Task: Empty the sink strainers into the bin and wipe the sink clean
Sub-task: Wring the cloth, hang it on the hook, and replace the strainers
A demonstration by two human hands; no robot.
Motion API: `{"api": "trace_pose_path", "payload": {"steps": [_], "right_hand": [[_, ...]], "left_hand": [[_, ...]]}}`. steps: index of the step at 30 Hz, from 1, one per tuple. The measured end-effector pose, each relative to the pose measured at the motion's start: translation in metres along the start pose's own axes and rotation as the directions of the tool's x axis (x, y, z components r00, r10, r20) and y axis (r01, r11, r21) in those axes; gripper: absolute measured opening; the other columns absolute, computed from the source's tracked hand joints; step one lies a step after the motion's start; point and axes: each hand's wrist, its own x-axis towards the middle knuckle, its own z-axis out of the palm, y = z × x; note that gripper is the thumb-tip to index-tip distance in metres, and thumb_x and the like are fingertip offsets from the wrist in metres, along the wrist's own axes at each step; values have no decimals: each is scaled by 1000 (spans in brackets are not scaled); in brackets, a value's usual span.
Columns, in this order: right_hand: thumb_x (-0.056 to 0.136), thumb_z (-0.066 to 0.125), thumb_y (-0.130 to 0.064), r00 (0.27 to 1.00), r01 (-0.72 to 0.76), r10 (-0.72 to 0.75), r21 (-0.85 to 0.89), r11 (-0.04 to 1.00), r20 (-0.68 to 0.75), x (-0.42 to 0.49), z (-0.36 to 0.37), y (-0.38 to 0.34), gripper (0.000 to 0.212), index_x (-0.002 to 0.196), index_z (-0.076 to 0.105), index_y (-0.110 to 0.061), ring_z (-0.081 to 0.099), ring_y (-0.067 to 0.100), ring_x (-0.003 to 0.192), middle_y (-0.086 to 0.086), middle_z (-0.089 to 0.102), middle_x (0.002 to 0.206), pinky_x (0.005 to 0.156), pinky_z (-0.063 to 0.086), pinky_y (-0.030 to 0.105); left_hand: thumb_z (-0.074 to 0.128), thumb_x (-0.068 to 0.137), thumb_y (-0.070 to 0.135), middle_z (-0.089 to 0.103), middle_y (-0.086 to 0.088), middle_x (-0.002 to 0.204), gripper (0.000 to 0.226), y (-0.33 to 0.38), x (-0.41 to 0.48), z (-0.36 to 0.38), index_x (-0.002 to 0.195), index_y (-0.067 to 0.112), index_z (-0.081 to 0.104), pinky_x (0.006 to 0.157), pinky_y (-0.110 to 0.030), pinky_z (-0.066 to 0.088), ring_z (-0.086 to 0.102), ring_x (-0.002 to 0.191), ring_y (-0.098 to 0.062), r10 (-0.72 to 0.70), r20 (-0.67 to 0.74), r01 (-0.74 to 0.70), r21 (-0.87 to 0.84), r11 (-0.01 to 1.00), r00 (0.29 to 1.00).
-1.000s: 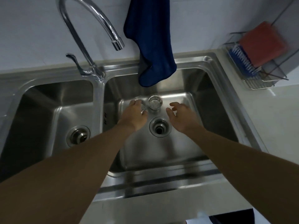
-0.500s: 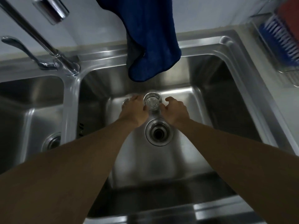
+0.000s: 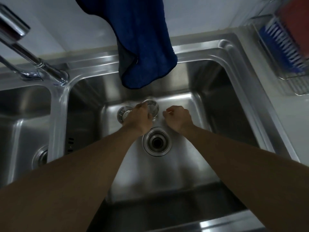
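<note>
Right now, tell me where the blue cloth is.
The blue cloth hangs down the back wall over the right basin's rear rim, just beyond the hands.

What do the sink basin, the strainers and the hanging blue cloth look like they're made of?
Sink basin: likely brushed stainless steel, grey with soft streaked reflections.
Strainers: shiny perforated metal, probably steel too.
Blue cloth: soft, matte, fuzzy fabric with a stitched edge; possibly microfibre, hard to confirm.
</note>
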Motion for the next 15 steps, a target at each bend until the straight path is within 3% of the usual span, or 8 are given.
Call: {"api": "trace_pose_path", "payload": {"steps": [2, 4, 6, 8, 12, 15], "right_hand": [[89, 61, -53, 999, 7, -10, 63, 998, 44, 4, 6, -8, 47, 122, 68, -20, 64, 21, 109, 1, 73, 113, 86, 44, 24], [88, 66, -46, 1000, 9, -11, 92, 996, 22, 6, 11, -15, 37, 114, 71, -21, 66, 20, 105, 0, 74, 108, 87, 47, 26], [87, 67, -27, 1000, 5, -4, 86, 996, -13, 8, 15, -17, 10, 92, 75, -23, 68, 18, 93, -2, 74, 92, 75, 48, 23], [85, 65, -18, 999, -5, 8, 80, 997, -35, 8, 16, -17, 12, 79, 75, -18, 67, 16, 80, -3, 72, 80, 66, 48, 23], [88, 64, -33, 997, -54, 58, 66, 996, -58, 7, 9, -8, 27, 67, 68, -17, 58, 8, 59, -5, 64, 63, 47, 37, 19], [90, 62, -41, 993, -87, 94, 89, 992, -76, 4, 3, 2, 36, 65, 65, -16, 57, 9, 57, -5, 62, 60, 45, 34, 19]], "left_hand": [[52, 98, 23, 54, -16, 138, 51, 2, 3, 0, 147, 17, 41, 101, -47, 48, 56, 123, -37, -23, 2, 23, 0, 1000, 1000], [53, 96, 19, 54, -18, 137, 51, 1, 4, 0, 146, 15, 43, 102, -46, 47, 55, 124, -38, -24, -3, 24, -4, 1000, 1000], [53, 95, 16, 50, -18, 138, 48, -1, 6, -2, 142, 12, 47, 102, -47, 47, 54, 123, -39, -13, -21, 13, 8, 1000, 1000], [53, 95, 14, 46, -17, 138, 42, -3, 7, -3, 136, 10, 50, 100, -49, 48, 56, 120, -40, -2, -47, 3, 13, 1000, 999], [54, 96, 14, 58, -18, 131, 35, -3, 11, -6, 130, 10, 54, 95, -48, 51, 58, 118, -38, 0, -74, 2, 22, 1000, 997], [50, 97, 15, 66, -17, 120, 24, 0, 13, -6, 117, 10, 63, 91, -46, 51, 59, 115, -38, 15, -35, -12, 74, 997, 999]]}}
